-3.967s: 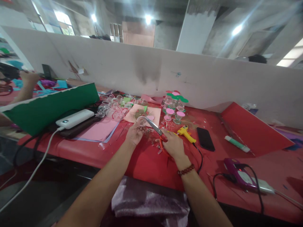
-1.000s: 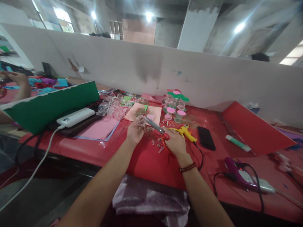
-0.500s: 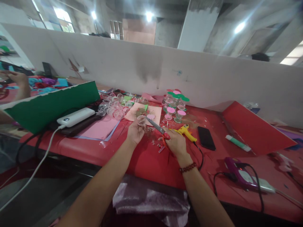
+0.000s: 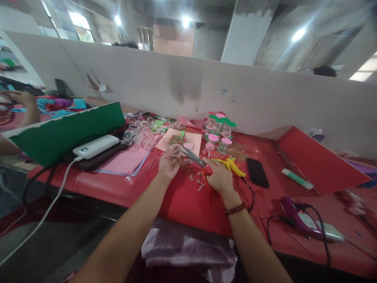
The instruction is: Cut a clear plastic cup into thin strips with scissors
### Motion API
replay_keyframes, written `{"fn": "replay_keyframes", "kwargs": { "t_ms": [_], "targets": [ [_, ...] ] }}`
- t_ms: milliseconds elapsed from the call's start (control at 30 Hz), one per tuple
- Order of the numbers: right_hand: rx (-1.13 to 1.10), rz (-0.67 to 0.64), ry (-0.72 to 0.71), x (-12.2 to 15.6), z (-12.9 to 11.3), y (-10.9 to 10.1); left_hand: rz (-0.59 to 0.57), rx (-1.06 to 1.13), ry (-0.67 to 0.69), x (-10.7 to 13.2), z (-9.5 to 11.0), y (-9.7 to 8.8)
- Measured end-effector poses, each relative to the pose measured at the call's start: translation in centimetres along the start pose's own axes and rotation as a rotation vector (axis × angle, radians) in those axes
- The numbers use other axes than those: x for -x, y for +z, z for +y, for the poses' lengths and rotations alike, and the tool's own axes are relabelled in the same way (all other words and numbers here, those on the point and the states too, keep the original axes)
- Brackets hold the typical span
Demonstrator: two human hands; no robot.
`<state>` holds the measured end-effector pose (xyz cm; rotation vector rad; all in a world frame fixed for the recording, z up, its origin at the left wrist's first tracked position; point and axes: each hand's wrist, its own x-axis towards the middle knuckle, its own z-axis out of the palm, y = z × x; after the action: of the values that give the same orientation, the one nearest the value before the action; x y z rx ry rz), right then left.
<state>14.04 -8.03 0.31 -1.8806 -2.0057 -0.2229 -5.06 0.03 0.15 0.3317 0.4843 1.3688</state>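
Between the fingers of my left hand [image 4: 169,165] is a small clear plastic cup [image 4: 176,149], its round rim facing up. My right hand [image 4: 218,176] grips red-handled scissors [image 4: 194,158], whose blades point left and reach the cup's edge. Whether the blades are cutting into the plastic is too small to tell. Under and behind the cup lies a pale pink sheet [image 4: 194,139] with a pink paper disc [image 4: 188,146] and scraps on it. A yellow glue gun [image 4: 235,166] rests just beyond my right hand.
Clear cups [image 4: 141,135] are heaped at the left; cups topped with pink discs [image 4: 226,140] stand right of the sheet. A phone [image 4: 257,172], glue stick [image 4: 297,179], purple power strip [image 4: 303,218], white power bank [image 4: 96,146] and green board [image 4: 73,129] surround the work. Another person's hand [image 4: 22,100] shows far left.
The scissor blades look slightly more apart at the cup, and my right hand has shifted a little to the right. My left hand keeps its hold on the cup.
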Motion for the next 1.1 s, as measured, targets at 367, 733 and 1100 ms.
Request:
{"fn": "replay_keyframes", "kwargs": {
  "t_ms": [367, 733, 1100],
  "targets": [
    [0.009, -0.020, -0.018, 0.1, -0.2, 0.1, -0.035, 0.014, -0.011, 0.2, 0.0, 0.1],
    [0.050, -0.050, 0.036, 0.2, -0.8, -0.3, -0.046, -0.002, -0.016, 0.1, 0.0, -0.1],
    [-0.014, -0.085, 0.019, 0.2, -0.6, -0.1, -0.039, 0.017, 0.005, -0.7, -0.7, -1.0]
  ]
}}
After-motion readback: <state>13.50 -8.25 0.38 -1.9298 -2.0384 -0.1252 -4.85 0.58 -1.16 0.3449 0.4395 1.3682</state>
